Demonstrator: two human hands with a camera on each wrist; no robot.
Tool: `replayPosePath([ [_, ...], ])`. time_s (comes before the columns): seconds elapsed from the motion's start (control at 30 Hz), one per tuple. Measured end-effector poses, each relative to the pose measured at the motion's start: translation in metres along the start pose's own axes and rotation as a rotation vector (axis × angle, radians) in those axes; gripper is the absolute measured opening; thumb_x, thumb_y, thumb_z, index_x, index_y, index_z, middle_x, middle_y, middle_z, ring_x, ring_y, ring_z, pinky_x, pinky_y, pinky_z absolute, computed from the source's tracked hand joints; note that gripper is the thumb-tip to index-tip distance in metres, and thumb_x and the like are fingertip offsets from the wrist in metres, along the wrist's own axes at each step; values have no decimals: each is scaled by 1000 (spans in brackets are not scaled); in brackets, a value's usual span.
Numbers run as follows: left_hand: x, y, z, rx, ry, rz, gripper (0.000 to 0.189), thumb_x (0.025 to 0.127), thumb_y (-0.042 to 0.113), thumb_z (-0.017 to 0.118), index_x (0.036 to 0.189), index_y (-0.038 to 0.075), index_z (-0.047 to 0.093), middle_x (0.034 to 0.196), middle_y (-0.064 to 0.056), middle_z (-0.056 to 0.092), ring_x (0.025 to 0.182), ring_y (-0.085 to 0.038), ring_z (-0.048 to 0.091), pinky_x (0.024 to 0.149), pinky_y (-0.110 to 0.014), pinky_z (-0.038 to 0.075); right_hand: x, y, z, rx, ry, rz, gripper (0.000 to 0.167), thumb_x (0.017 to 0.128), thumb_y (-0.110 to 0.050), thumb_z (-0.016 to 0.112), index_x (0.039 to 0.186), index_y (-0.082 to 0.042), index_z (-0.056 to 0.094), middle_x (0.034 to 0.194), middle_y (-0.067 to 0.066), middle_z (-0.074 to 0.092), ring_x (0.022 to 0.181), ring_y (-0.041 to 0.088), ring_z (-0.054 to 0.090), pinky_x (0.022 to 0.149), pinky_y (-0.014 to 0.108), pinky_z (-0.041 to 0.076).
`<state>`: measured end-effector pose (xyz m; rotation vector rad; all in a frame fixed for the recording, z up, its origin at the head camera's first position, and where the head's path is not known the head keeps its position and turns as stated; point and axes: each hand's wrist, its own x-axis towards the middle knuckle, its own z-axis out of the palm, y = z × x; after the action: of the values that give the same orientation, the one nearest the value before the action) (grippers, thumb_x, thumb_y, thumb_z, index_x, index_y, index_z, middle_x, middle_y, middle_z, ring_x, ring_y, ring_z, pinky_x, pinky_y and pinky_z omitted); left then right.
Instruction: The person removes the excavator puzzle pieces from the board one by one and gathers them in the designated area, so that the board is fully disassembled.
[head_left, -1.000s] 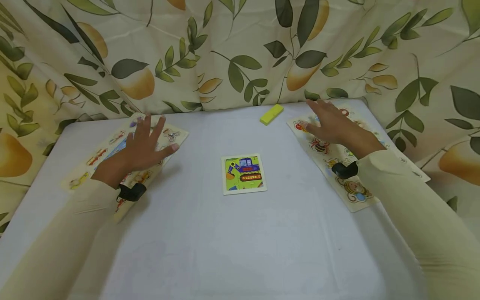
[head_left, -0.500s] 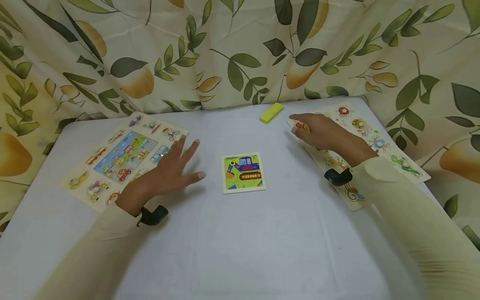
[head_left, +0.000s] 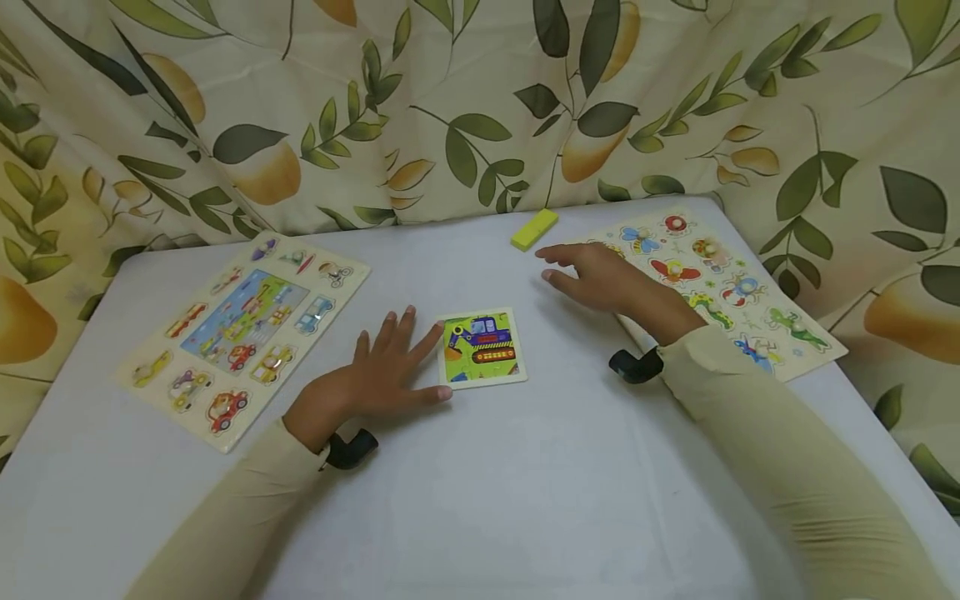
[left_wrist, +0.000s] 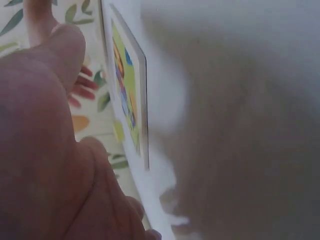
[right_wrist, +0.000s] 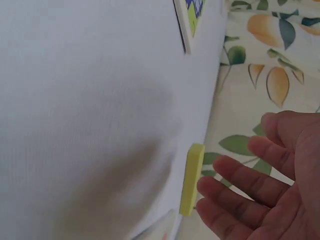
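A small square jigsaw puzzle (head_left: 482,348) with a purple excavator on a green ground lies flat in mid-table. My left hand (head_left: 386,367), fingers spread, hovers at its left side, with thumb and forefinger overlapping its edge in the head view. In the left wrist view the puzzle (left_wrist: 131,82) shows past the thumb, and the hand casts a wide shadow on the cloth. My right hand (head_left: 600,279) is held over the table between the puzzle and the right board, holding nothing. In the right wrist view its fingers are loosely bent, near the yellow block (right_wrist: 192,180).
A vehicle peg board (head_left: 296,358) lies at the left, an insect peg board (head_left: 813,362) at the right. The yellow block (head_left: 535,229) sits near the back edge. White cloth covers the table (head_left: 480,500); a leaf-print curtain (head_left: 337,179) hangs behind it.
My left hand has moved right from above the vehicle board to the excavator puzzle. My right hand has come left and slightly down from the insect board. The puzzle has stayed in place.
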<state>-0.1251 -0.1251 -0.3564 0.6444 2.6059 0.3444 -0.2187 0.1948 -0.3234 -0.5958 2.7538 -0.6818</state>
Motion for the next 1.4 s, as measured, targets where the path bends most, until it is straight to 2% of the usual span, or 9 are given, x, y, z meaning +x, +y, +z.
replayPosePath([
  [0.13,4,9,5,-1,-43,-2,90,88,72,47,157,30,7,158,-17,-21,142,-40,-21,107,-67,-5,3,-5,11,19,11,-27,41,100,-24,56,138,-8,54,128,13,60,119,29,52,100,48,41],
  [0.3,10,17,8,-5,-39,-25,88,87,73,48,156,35,8,157,-17,-24,140,-38,-26,108,-65,-5,5,-13,18,57,23,-55,39,100,-21,56,136,-8,54,118,12,64,111,27,57,96,47,43],
  [0.47,15,22,11,-9,-56,-24,89,84,75,49,155,39,8,157,-18,-25,140,-37,-28,108,-65,-4,7,-26,24,134,-1,-99,40,101,-22,54,138,-6,52,119,12,63,112,26,57,96,44,45],
  [0.6,19,26,12,-8,-72,-22,89,83,77,48,155,42,8,156,-17,-26,140,-37,-28,108,-65,-4,7,-36,26,193,-14,-166,40,101,-20,54,138,-4,52,122,13,62,115,26,56,98,43,43],
  [0.8,21,26,15,6,-78,-45,87,83,78,46,154,42,12,156,-18,-27,139,-38,-28,107,-65,-7,11,-45,29,184,-46,-203,37,100,-18,56,133,-1,57,128,14,61,119,25,54,99,44,42],
  [0.97,24,28,18,30,-99,-75,85,84,78,45,154,43,13,156,-17,-27,139,-37,-29,106,-65,-12,14,-49,32,172,-77,-207,35,99,-15,59,130,-1,60,125,13,63,113,23,56,96,41,45],
  [1.07,25,30,18,52,-111,-88,88,82,77,48,154,43,11,156,-17,-27,139,-38,-29,106,-65,-12,17,-53,35,171,-93,-207,35,98,-15,60,130,-1,60,125,12,62,115,23,56,97,41,45],
  [1.2,26,29,17,84,-132,-96,99,75,78,57,154,45,8,156,-16,-28,139,-39,-28,106,-65,-11,24,-58,40,170,-125,-216,34,98,-14,60,130,-1,61,127,11,62,120,24,55,99,41,44],
  [1.4,25,23,13,126,-143,-83,105,69,78,65,153,46,10,157,-16,-27,141,-40,-24,107,-67,-6,32,-65,47,164,-159,-233,33,97,-11,61,128,-1,62,122,9,65,114,21,57,96,37,46],
])
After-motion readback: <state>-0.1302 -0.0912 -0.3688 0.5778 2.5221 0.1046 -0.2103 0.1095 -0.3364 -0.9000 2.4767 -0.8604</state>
